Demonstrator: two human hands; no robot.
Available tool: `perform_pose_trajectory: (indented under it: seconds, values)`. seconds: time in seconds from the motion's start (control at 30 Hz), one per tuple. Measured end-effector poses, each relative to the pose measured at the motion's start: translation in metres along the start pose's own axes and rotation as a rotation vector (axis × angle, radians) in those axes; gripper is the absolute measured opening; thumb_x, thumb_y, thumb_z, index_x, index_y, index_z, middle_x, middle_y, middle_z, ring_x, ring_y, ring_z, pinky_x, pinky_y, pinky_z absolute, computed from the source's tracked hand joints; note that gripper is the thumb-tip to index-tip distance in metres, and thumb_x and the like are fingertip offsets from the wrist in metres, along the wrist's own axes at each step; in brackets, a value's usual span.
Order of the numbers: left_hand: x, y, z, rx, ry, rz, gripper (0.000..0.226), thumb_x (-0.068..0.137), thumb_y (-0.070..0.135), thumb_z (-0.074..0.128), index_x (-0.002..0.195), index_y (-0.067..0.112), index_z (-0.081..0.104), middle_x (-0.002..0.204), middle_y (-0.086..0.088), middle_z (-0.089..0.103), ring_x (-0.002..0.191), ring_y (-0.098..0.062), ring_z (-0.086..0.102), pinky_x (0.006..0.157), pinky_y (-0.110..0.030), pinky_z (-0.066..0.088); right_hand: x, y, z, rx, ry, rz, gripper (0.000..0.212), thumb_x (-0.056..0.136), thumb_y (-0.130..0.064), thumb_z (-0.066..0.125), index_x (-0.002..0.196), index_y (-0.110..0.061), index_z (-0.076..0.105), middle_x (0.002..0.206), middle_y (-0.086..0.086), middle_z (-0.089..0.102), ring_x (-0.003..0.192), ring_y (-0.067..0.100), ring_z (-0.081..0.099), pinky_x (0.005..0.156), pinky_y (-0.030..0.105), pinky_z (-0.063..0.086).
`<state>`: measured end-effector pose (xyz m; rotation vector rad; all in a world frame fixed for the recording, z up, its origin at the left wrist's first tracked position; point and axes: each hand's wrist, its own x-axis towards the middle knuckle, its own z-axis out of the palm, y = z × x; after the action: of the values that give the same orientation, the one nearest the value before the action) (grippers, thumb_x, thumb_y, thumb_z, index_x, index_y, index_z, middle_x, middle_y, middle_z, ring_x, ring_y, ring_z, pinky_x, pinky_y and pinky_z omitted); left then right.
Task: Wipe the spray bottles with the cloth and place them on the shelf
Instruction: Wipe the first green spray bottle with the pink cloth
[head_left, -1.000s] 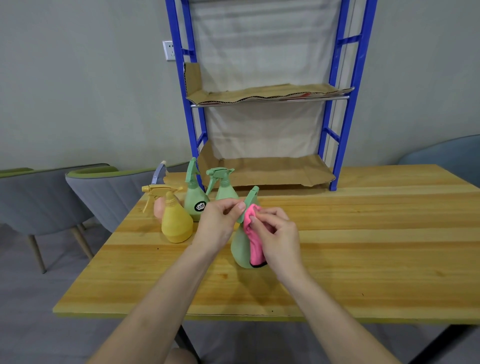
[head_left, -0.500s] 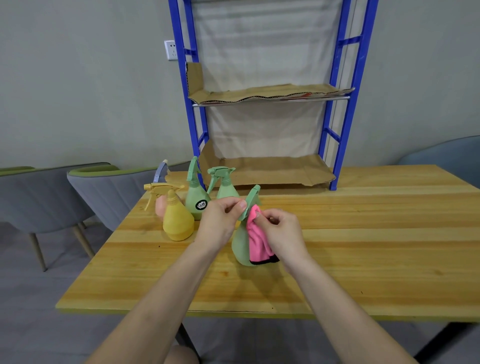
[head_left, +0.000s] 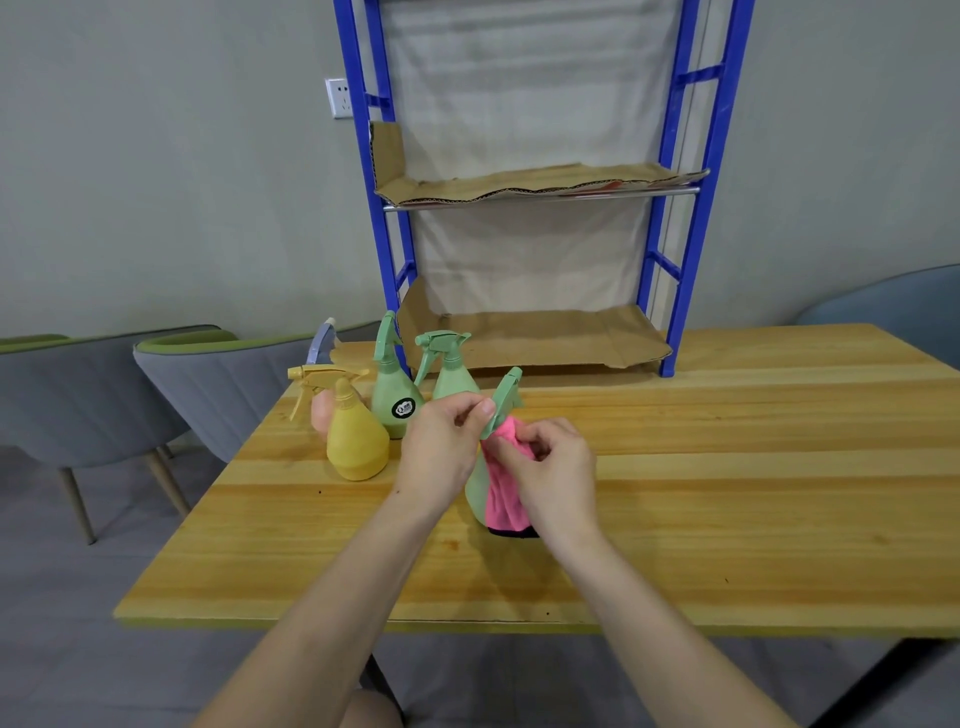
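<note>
A green spray bottle (head_left: 474, 493) stands on the wooden table (head_left: 727, 493) in front of me. My left hand (head_left: 441, 452) pinches its green trigger head (head_left: 504, 397). My right hand (head_left: 558, 473) grips a pink cloth (head_left: 501, 499) and presses it against the bottle's neck and right side. To the left stand a yellow spray bottle (head_left: 356, 441), two more green ones (head_left: 395, 400) (head_left: 452, 374) and a pink bottle (head_left: 322, 410) half hidden behind the yellow one. The blue shelf (head_left: 680, 260) with cardboard-lined levels stands at the back of the table.
Grey and green chairs (head_left: 197, 395) stand left of the table, and a blue chair (head_left: 893, 306) shows at the right edge. The lower cardboard shelf level (head_left: 545, 338) lies at table height behind the bottles. A wall socket (head_left: 338, 97) sits left of the shelf.
My right hand has slid the pink cloth down and then back up along the bottle, and more cloth now hangs down its side. My left hand keeps its hold on the trigger head.
</note>
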<state>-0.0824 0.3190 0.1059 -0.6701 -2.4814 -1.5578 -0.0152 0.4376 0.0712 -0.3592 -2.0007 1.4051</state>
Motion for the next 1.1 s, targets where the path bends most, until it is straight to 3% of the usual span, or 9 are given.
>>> perform_pose_trajectory:
  seconds: [0.17, 0.3, 0.53, 0.7, 0.83, 0.9, 1.0, 1.1]
  values:
    - [0.002, 0.002, -0.003, 0.015, -0.029, 0.013, 0.023, 0.105, 0.029, 0.06, 0.11, 0.018, 0.08, 0.1, 0.008, 0.078, 0.098, -0.012, 0.07, 0.092, -0.045, 0.058, 0.011, -0.003, -0.019, 0.273, -0.205, 0.262, 0.011, 0.09, -0.021, 0.083, 0.079, -0.021, 0.082, 0.089, 0.004, 0.079, 0.088, 0.024, 0.076, 0.082, 0.039, 0.062]
    - [0.002, 0.004, -0.003, 0.009, -0.035, 0.012, 0.023, 0.105, 0.029, 0.06, 0.113, 0.018, 0.079, 0.103, 0.008, 0.078, 0.102, -0.011, 0.07, 0.096, -0.043, 0.057, 0.017, -0.011, -0.028, 0.355, -0.297, 0.398, 0.008, 0.092, -0.018, 0.081, 0.086, -0.013, 0.083, 0.09, 0.009, 0.081, 0.089, 0.028, 0.078, 0.08, 0.037, 0.064]
    - [0.001, 0.004, -0.004, -0.001, -0.038, 0.014, 0.023, 0.105, 0.029, 0.059, 0.111, 0.017, 0.079, 0.101, 0.008, 0.077, 0.1, -0.011, 0.07, 0.094, -0.043, 0.057, 0.013, -0.015, -0.026, 0.18, -0.288, 0.211, 0.009, 0.089, -0.026, 0.084, 0.084, -0.019, 0.081, 0.082, -0.002, 0.079, 0.079, 0.015, 0.076, 0.069, 0.024, 0.058]
    - [0.003, 0.003, -0.006, -0.014, -0.059, 0.016, 0.023, 0.105, 0.027, 0.06, 0.114, 0.016, 0.079, 0.109, 0.007, 0.077, 0.106, -0.011, 0.069, 0.099, -0.04, 0.055, 0.027, -0.014, -0.031, 0.222, -0.354, 0.373, 0.012, 0.092, -0.022, 0.082, 0.082, -0.017, 0.08, 0.083, 0.002, 0.08, 0.078, 0.017, 0.074, 0.067, 0.028, 0.055]
    - [0.003, 0.004, -0.007, -0.032, -0.077, 0.018, 0.022, 0.105, 0.026, 0.06, 0.112, 0.016, 0.079, 0.109, 0.008, 0.078, 0.105, -0.008, 0.069, 0.099, -0.039, 0.056, 0.038, -0.011, -0.033, 0.234, -0.409, 0.439, 0.011, 0.095, -0.018, 0.076, 0.089, -0.014, 0.084, 0.09, 0.009, 0.081, 0.086, 0.024, 0.076, 0.082, 0.038, 0.062]
    - [0.002, 0.003, -0.007, -0.013, -0.078, 0.018, 0.021, 0.105, 0.026, 0.061, 0.11, 0.017, 0.08, 0.105, 0.008, 0.078, 0.103, -0.01, 0.07, 0.098, -0.042, 0.056, 0.041, -0.012, -0.032, 0.247, -0.402, 0.463, 0.013, 0.098, -0.018, 0.073, 0.094, -0.013, 0.084, 0.091, 0.009, 0.082, 0.088, 0.025, 0.077, 0.083, 0.039, 0.062]
    - [0.003, 0.002, -0.006, 0.059, -0.064, 0.008, 0.023, 0.105, 0.037, 0.059, 0.107, 0.026, 0.079, 0.096, 0.01, 0.078, 0.096, -0.013, 0.071, 0.091, -0.048, 0.058, 0.043, -0.012, -0.031, 0.264, -0.404, 0.456, 0.014, 0.098, -0.02, 0.073, 0.096, -0.012, 0.084, 0.091, 0.008, 0.082, 0.086, 0.023, 0.077, 0.076, 0.035, 0.063]
    - [0.005, 0.002, -0.005, 0.13, -0.05, 0.017, 0.026, 0.103, 0.043, 0.056, 0.105, 0.03, 0.078, 0.094, 0.012, 0.076, 0.095, -0.014, 0.07, 0.089, -0.049, 0.058, 0.035, -0.008, -0.031, 0.286, -0.387, 0.419, 0.014, 0.1, -0.02, 0.071, 0.1, -0.014, 0.083, 0.086, 0.005, 0.081, 0.075, 0.017, 0.076, 0.057, 0.027, 0.058]
